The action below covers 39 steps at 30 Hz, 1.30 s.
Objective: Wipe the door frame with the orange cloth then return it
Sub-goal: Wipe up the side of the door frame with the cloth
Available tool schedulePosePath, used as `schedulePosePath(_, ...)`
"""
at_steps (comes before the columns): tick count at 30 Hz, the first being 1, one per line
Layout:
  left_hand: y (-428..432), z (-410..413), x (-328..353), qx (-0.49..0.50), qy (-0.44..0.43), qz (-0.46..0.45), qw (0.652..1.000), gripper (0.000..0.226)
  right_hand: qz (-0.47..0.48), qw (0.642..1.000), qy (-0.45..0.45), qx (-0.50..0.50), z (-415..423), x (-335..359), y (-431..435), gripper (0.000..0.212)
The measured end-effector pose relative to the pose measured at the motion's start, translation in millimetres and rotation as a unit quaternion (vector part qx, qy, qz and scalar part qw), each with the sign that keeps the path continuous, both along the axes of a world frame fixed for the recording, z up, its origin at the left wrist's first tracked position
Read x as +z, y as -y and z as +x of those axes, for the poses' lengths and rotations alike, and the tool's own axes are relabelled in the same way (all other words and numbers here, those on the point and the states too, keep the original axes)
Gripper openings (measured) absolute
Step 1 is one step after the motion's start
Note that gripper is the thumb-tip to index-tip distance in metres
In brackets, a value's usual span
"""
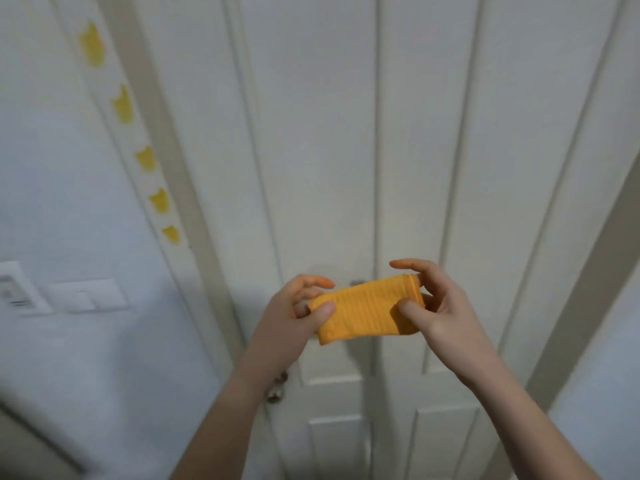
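Note:
A folded orange cloth (pixel 365 310) with fine ribbing is held in the air between both hands, in front of a white panelled door (pixel 311 133). My left hand (pixel 294 317) pinches its left end with thumb and fingers. My right hand (pixel 440 306) grips its right end, thumb on the front face. The beige door frame (pixel 166 140) runs up along the door's left side, and another strip of door frame (pixel 588 271) slants along the right side.
A metal door knob (pixel 277 389) shows behind my left forearm. Several yellow stickers (pixel 123 105) line a white strip left of the frame. Light switches (pixel 90 296) and a wall panel (pixel 14 289) sit on the left wall.

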<state>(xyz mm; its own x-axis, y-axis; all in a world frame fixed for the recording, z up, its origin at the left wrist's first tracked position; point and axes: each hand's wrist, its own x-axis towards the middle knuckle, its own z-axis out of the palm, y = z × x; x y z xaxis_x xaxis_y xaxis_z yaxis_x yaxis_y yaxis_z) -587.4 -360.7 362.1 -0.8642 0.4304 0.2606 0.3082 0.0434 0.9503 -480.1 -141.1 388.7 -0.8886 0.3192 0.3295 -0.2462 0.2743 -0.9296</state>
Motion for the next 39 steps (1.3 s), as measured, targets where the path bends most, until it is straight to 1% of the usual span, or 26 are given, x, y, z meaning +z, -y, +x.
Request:
schedulePosePath(2, 33.5, -9.9, 15.6, 0.038, -0.016, 0.012, 0.999, 0.027, 0.027, 0.999, 0.020, 0.022, -13.1, 1.1, 32.6, 0.045)
schedulePosePath(5, 86.0, -29.7, 42.1, 0.045, -0.059, 0.013, 0.997, 0.032, 0.047, 0.996, 0.030, 0.068, -38.0, -1.8, 87.8, 0.036)
schedulePosePath(8, 130.7, -46.7, 67.1, 0.034, -0.103, -0.031, 0.994, 0.037, 0.031, 0.993, 0.020, 0.109, -69.0, -8.9, 147.8, 0.020)
schedulePosePath(10, 153.3, -54.6, 78.8, 0.029, -0.119, -0.060, 0.991, 0.040, 0.035, 0.995, -0.008, 0.088, -89.1, -16.1, 183.0, 0.007)
schedulePosePath(11, 163.8, -58.0, 83.6, 0.028, -0.126, -0.069, 0.989, 0.041, 0.026, 0.997, -0.020, 0.074, -98.3, -18.1, 198.9, 0.005)
schedulePosePath(13, 180.9, -64.9, 91.0, 0.044, -0.143, -0.081, 0.985, 0.042, -0.005, 0.997, -0.043, 0.061, -111.7, -17.3, 224.4, 0.003)
schedulePosePath(15, 194.9, -71.5, 96.2, 0.065, -0.162, -0.086, 0.981, 0.044, -0.017, 0.996, -0.081, 0.041, -120.1, -11.0, 245.7, 0.011)
schedulePosePath(17, 201.6, -76.2, 100.2, 0.085, -0.190, -0.076, 0.975, 0.046, 0.001, 0.992, -0.127, 0.006, -127.4, -3.9, 261.1, 0.014)
schedulePosePath(19, 207.0, -79.8, 102.8, 0.112, -0.235, -0.040, 0.965, 0.047, 0.027, 0.985, -0.167, -0.029, -136.9, 2.5, 275.0, 0.009)
schedulePosePath(21, 210.2, -85.0, 104.2, 0.165, -0.311, -0.002, 0.936, 0.044, 0.026, 0.978, -0.193, -0.074, -147.3, 4.9, 282.1, 0.009)
schedulePosePath(23, 216.6, -93.8, 105.1, 0.244, -0.392, 0.020, 0.887, 0.035, 0.004, 0.973, -0.205, -0.108, -157.5, 4.1, 286.3, 0.019)
schedulePosePath(25, 224.4, -105.7, 106.7, 0.318, -0.444, 0.040, 0.837, 0.028, -0.003, 0.965, -0.222, -0.138, -167.3, 1.4, 290.3, 0.029)
schedulePosePath(27, 229.4, -117.8, 110.4, 0.369, -0.475, 0.040, 0.798, 0.027, 0.018, 0.954, -0.247, -0.167, -178.4, -4.6, 294.6, 0.028)
schedulePosePath(28, 229.9, -122.2, 112.9, 0.383, -0.480, 0.035, 0.788, 0.029, 0.033, 0.947, -0.263, -0.181, -183.0, -8.5, 296.6, 0.025)
schedulePosePath(30, 230.8, -130.5, 119.0, 0.398, -0.482, 0.020, 0.780, 0.037, 0.055, 0.931, -0.286, -0.221, -192.4, -16.9, 303.4, 0.020)
schedulePosePath(33, 230.5, -137.8, 128.1, 0.405, -0.496, -0.016, 0.768, 0.047, 0.102, 0.900, -0.286, -0.313, -200.9, -25.8, 310.2, 0.020)
schedulePosePath(34, 231.5, -141.1, 130.0, 0.408, -0.505, -0.031, 0.760, 0.049, 0.115, 0.894, -0.284, -0.327, -203.2, -28.0, 312.5, 0.020)
schedulePosePath(36, 234.0, -149.5, 131.9, 0.414, -0.523, -0.061, 0.742, 0.052, 0.105, 0.902, -0.281, -0.311, -207.5, -30.4, 318.1, 0.026)
schedulePosePath(39, 235.9, -160.8, 128.2, 0.425, -0.542, -0.092, 0.720, 0.054, 0.029, 0.927, -0.271, -0.257, -206.3, -22.0, 332.3, 0.035)
